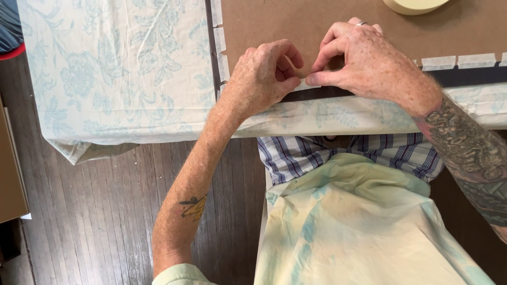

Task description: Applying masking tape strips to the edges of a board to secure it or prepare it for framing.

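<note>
Both hands, left hand (261,76) and right hand (364,60), pinch one tape piece (302,79) on one board (317,26).

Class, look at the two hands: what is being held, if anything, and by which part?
A short piece of masking tape, pinched at its ends between the fingertips of the left hand and right hand.

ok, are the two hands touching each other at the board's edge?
Touching. The head view shows the left hand and right hand meeting fingertip to fingertip over a small strip of tape at the near edge of the brown board; no gap shows.
</note>
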